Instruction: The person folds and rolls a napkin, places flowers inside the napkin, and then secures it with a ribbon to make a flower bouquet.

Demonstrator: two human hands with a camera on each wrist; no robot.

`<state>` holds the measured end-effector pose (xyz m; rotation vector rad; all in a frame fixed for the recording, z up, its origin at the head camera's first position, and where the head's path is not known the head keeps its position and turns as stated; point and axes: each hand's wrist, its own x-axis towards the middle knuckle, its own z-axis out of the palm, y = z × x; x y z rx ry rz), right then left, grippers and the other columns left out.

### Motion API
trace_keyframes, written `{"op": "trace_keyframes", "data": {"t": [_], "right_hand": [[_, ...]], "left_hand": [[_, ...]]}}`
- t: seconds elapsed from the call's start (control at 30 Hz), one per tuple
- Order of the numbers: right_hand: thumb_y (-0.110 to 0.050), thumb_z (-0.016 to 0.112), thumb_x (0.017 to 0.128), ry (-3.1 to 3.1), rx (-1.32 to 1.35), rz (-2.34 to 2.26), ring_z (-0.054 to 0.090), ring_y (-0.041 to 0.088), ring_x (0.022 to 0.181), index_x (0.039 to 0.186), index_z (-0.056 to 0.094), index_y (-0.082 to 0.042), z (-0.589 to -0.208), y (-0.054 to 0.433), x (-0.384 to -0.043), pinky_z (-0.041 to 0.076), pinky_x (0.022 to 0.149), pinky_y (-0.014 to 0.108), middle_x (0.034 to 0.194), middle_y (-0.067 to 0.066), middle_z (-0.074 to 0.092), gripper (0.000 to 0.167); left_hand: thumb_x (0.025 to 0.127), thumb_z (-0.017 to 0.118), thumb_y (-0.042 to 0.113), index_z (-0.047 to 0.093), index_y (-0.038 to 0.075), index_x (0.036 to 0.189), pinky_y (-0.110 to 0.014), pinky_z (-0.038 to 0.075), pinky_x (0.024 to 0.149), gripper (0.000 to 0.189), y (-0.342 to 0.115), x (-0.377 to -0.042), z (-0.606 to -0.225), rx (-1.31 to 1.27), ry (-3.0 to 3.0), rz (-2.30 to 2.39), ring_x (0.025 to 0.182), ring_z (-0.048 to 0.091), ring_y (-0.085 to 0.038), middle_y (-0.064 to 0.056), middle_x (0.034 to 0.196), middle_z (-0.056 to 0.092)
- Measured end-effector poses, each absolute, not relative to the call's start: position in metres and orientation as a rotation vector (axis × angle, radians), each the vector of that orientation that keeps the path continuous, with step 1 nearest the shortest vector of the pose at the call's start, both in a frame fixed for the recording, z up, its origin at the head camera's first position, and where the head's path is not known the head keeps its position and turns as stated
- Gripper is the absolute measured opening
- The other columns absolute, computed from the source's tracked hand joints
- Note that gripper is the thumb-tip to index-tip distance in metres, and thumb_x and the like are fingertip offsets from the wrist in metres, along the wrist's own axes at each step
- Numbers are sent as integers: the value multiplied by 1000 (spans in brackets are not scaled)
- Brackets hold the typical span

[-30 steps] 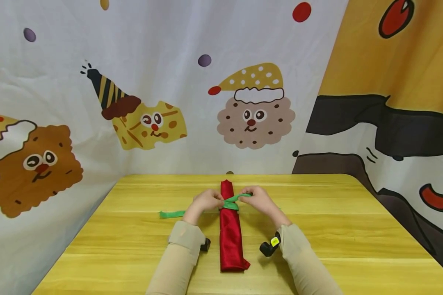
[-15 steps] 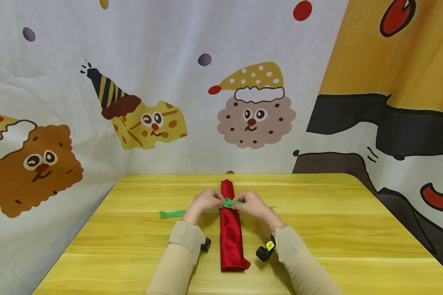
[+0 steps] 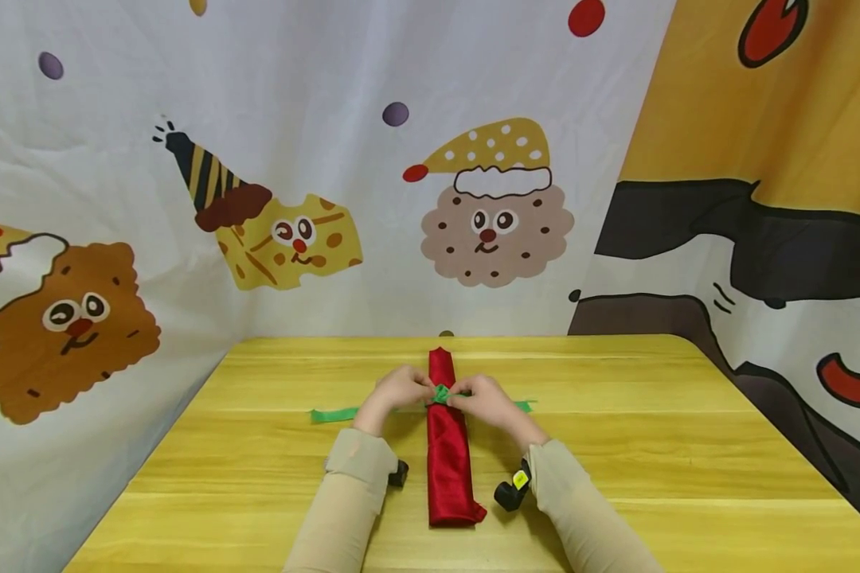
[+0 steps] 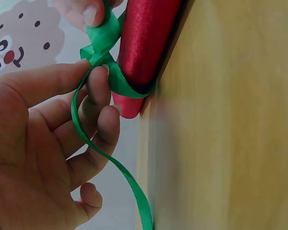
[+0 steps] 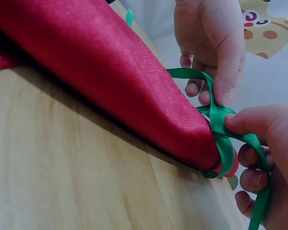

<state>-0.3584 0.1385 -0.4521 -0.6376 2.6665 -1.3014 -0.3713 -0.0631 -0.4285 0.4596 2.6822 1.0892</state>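
A rolled red satin cloth (image 3: 447,469) lies lengthwise on the wooden table, with a green ribbon (image 3: 440,395) wrapped round it near its far end. My left hand (image 3: 404,390) pinches the ribbon between thumb and index finger at the crossing on top of the roll. From the other side my right hand (image 3: 483,398) pinches the ribbon close by; in the right wrist view its thumb (image 5: 249,120) presses on the crossing. One ribbon tail (image 4: 125,175) hangs down past the left hand's fingers in the left wrist view. Another tail (image 5: 260,206) runs down through the right hand's fingers.
The yellow wooden table (image 3: 258,493) extends on both sides of the roll. Behind it hangs a white curtain (image 3: 373,302) printed with cartoon biscuits and cheese. Small black cameras sit at both wrists, the right one (image 3: 512,489) beside the roll.
My right hand has come down and left, bringing the raised ribbon end in to the crossing on the roll. A green tail now shows right of that hand. The left hand stays almost still.
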Motion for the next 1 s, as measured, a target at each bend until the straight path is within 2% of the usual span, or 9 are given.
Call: {"op": "trace_keyframes", "data": {"t": [0.07, 0.13, 0.23, 0.33, 0.57, 0.8, 0.83, 0.93, 1.0], "right_hand": [[-14, 63, 94, 2666, -647, -1302, 41, 11, 60, 92, 74, -8, -453, 138, -359, 36, 56, 25, 81, -1, 66, 13], [-14, 63, 94, 2672, -662, -1294, 41, 11, 61, 92, 74, -9, -455, 138, -359, 37, 57, 26, 85, -1, 67, 13], [-14, 63, 94, 2678, -681, -1285, 41, 11, 61, 92, 74, -10, -457, 137, -359, 37, 57, 26, 89, -2, 69, 12], [-14, 63, 94, 2680, -679, -1289, 39, 12, 60, 92, 74, -10, -457, 137, -358, 36, 56, 26, 89, -2, 69, 12], [-13, 63, 94, 2687, -687, -1291, 38, 11, 58, 93, 74, -10, -457, 136, -357, 35, 54, 25, 87, -2, 69, 12], [-14, 63, 94, 2703, -700, -1274, 46, 10, 64, 92, 75, -12, -459, 135, -358, 41, 59, 25, 91, -3, 70, 12], [-14, 63, 94, 2706, -704, -1271, 48, 10, 66, 92, 75, -12, -459, 135, -358, 42, 60, 26, 91, -3, 70, 12], [-15, 63, 94, 2705, -713, -1271, 49, 11, 67, 93, 75, -12, -458, 134, -358, 43, 62, 27, 92, -3, 70, 12], [-14, 63, 94, 2705, -722, -1272, 50, 11, 68, 93, 75, -11, -457, 134, -357, 44, 63, 28, 92, -2, 70, 12]], "left_hand": [[92, 64, 22, 76, 14, 88, -43, 41, 80, 14, -64, -372, -429, 453, 2677, 1089, 69, 49, -13, 0, 81, 65], [93, 64, 22, 76, 14, 89, -35, 39, 70, 15, -65, -372, -428, 442, 2667, 1090, 67, 45, -13, -2, 79, 63], [93, 64, 23, 76, 14, 89, -32, 36, 66, 16, -67, -372, -427, 435, 2655, 1091, 64, 42, -13, -1, 74, 59], [94, 63, 23, 76, 14, 88, -33, 35, 66, 17, -67, -371, -426, 437, 2647, 1097, 61, 40, -13, -1, 70, 57], [93, 64, 25, 75, 13, 85, -35, 37, 69, 18, -66, -370, -427, 451, 2643, 1107, 68, 44, -14, -3, 81, 65], [90, 66, 27, 75, 14, 81, -41, 39, 77, 19, -65, -369, -427, 475, 2658, 1092, 70, 48, -13, 0, 80, 68], [90, 66, 26, 75, 14, 81, -41, 40, 76, 18, -65, -368, -427, 477, 2655, 1096, 69, 47, -13, -1, 80, 68], [91, 65, 25, 75, 14, 81, -47, 37, 83, 18, -64, -367, -426, 484, 2661, 1092, 66, 46, -13, -4, 78, 68], [92, 64, 23, 75, 13, 81, -47, 37, 82, 19, -64, -367, -426, 482, 2654, 1102, 63, 43, -13, -7, 77, 67]]}}
